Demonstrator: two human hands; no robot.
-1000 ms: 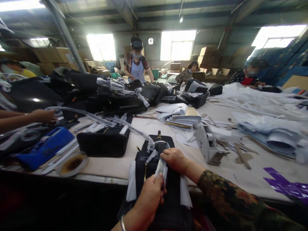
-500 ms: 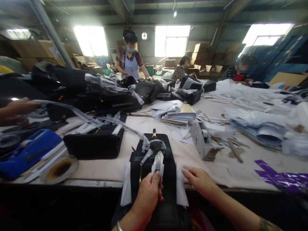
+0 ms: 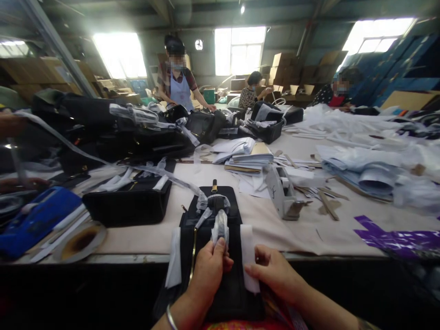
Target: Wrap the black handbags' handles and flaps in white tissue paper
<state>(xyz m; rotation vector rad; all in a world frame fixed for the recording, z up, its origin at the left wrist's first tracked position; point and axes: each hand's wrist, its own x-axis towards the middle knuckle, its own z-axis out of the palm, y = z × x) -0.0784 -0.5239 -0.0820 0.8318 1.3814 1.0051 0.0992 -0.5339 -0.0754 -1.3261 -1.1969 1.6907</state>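
Observation:
A black bag (image 3: 228, 295) with a gold zipper leans over the table's front edge, its top on the table. My left hand (image 3: 208, 275) is closed around a strap (image 3: 220, 223) wrapped in translucent film, over the bag's middle. A white sheet (image 3: 248, 247) hangs along the bag's right side. My right hand (image 3: 277, 272) is at its outer edge, thumb lying on the sheet and fingers bent behind it. Another white piece (image 3: 173, 259) covers the left side. Film wrapping also covers the loop handle (image 3: 224, 201) near the top.
Left of my bag lie another black bag (image 3: 127, 206), a tape roll (image 3: 80, 240) and a blue tool (image 3: 41, 220). A tape dispenser (image 3: 281, 192), paper stack (image 3: 249, 158) and purple film (image 3: 395, 236) are on the right. Co-workers stand or sit beyond; another person's hand (image 3: 10, 124) holds a film strip.
My right hand has moved in against the right white sheet, its thumb now over it. My left hand keeps its hold. At left, the other person's hand has raised the film strip.

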